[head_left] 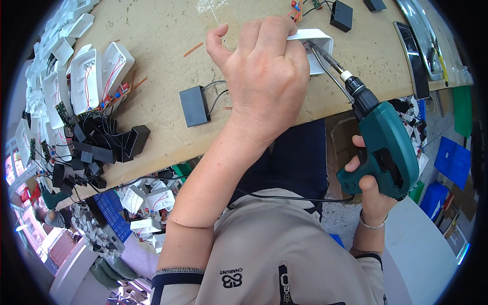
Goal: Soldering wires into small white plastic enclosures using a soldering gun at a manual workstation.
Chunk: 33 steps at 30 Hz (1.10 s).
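Note:
A white plastic case (pixel 319 36) lies at the far side of the table, its open side toward the viewer. My left hand (pixel 269 71) is closed on the case's left wall, the little finger sticking out; its fingertips are partly hidden. In my right hand (pixel 373 190) is a green soldering gun (pixel 389 145), held by its grip. Its metal tip and a thin feed tube reach into the case; where exactly the tip touches is hard to see. A small black box (pixel 194 106) with two black wires sits left of my left wrist, the wires running under the hand.
Several white cases (pixel 85 81) with circuit boards and red wires crowd the table's left, beside a heap of black boxes (pixel 122 142). Another black box (pixel 341 16) and a circuit board (pixel 297 9) lie at the back. A dark phone-like slab (pixel 412 58) lies right. A black cord (pixel 290 196) crosses my lap.

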### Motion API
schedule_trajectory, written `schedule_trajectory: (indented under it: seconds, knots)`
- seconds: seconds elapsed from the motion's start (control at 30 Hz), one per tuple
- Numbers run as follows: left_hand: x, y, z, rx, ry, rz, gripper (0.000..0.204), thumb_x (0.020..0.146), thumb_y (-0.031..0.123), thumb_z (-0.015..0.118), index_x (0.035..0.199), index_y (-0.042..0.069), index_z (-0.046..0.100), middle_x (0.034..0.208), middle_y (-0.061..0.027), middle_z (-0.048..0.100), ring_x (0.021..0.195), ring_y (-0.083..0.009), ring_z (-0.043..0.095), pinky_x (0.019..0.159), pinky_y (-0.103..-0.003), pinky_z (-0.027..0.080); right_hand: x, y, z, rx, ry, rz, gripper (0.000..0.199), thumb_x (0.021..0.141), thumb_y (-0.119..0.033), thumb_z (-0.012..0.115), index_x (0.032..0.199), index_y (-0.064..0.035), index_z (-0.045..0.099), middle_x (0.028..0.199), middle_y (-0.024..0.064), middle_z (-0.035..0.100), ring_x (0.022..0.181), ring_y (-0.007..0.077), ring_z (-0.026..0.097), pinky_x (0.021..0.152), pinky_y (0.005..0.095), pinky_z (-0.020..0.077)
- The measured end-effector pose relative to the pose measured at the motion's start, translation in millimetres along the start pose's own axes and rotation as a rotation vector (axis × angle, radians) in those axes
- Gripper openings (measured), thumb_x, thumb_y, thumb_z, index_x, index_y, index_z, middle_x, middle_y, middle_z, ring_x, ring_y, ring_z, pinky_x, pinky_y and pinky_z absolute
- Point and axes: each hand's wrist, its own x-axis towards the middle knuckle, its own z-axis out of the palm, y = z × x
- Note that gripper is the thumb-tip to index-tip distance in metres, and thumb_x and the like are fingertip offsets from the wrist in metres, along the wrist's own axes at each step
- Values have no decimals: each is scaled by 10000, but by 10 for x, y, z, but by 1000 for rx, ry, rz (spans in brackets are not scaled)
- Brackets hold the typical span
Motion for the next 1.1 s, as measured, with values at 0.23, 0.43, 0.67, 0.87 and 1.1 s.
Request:
schedule_trajectory:
  seconds: [0.23, 0.43, 0.67, 0.87, 1.1]
  knots:
    - [5, -2, -3, -10, 6, 0, 20, 672, 113, 641, 673, 94, 635, 858, 28, 528, 810, -167, 508, 840, -466, 274, -34, -7, -11, 3, 4, -8, 820, 656, -484, 720, 1200, 56, 429, 1037, 206, 587, 683, 143, 606, 590, 226, 491]
    - [2, -5, 11, -13, 16, 3, 24, 665, 113, 642, 659, 93, 631, 855, 26, 529, 804, -166, 511, 830, -463, 274, -107, 20, -32, 45, 4, 20, 824, 658, -501, 711, 1179, 75, 435, 1027, 216, 588, 682, 142, 611, 572, 219, 491]
    - [-1, -13, 27, 3, 38, 10, 37, 661, 116, 640, 637, 96, 618, 858, 27, 532, 812, -164, 510, 827, -461, 271, -168, -5, -63, 81, 22, -67, 812, 668, -508, 697, 1168, 73, 432, 1014, 217, 589, 656, 144, 610, 546, 208, 491]
    - [-6, -9, 15, -18, 21, -5, 44, 666, 114, 638, 632, 95, 616, 864, 29, 535, 813, -163, 510, 837, -459, 269, -193, 2, -95, 101, 36, -106, 805, 682, -490, 694, 1190, 66, 412, 1025, 223, 583, 658, 146, 609, 543, 207, 492]
    - [-3, 5, 19, -31, 29, -24, 33, 671, 114, 642, 648, 95, 628, 864, 31, 535, 807, -163, 511, 849, -457, 270, -154, 60, -64, 101, -20, -94, 774, 723, -456, 679, 1220, 61, 388, 1040, 223, 569, 662, 145, 594, 540, 207, 475]
